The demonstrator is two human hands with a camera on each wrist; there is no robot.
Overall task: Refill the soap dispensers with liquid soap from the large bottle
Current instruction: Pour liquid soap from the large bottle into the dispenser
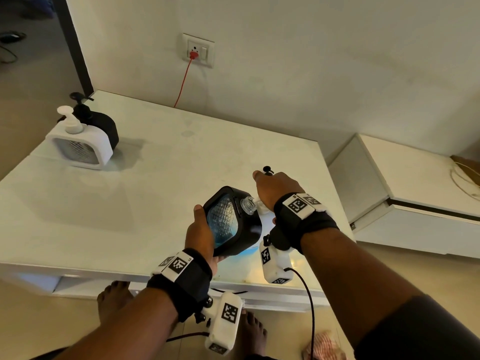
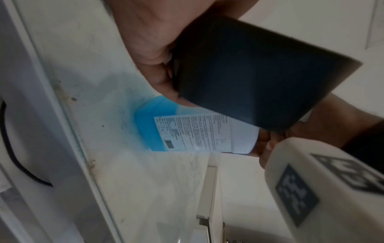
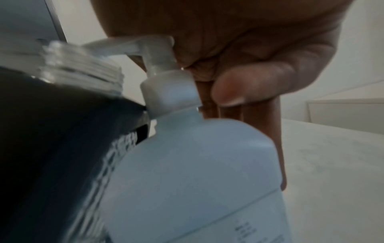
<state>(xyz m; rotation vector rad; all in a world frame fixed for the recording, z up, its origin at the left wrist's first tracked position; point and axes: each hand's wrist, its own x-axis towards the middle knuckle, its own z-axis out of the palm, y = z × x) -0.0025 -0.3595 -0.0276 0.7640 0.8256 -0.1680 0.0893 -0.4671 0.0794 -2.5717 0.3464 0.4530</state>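
Our left hand [image 1: 201,236] grips a black soap dispenser [image 1: 233,222], lifted and tilted above the near edge of the white counter [image 1: 155,193], its clear threaded neck [image 1: 248,204] uncapped and pointing toward our right hand [image 1: 275,188]. Blue liquid shows through its textured window. Just beside it stands the large bottle [image 3: 197,172] of blue soap, upright on the counter. Our right hand is over its white pump [image 3: 158,54], fingers curled around the pump head. A small black piece [image 1: 267,169] shows just past that hand. At the counter's far left corner stand a white dispenser [image 1: 80,146] and a second black dispenser [image 1: 102,126], touching. A red cord [image 1: 183,81] runs down from a wall socket [image 1: 198,50].
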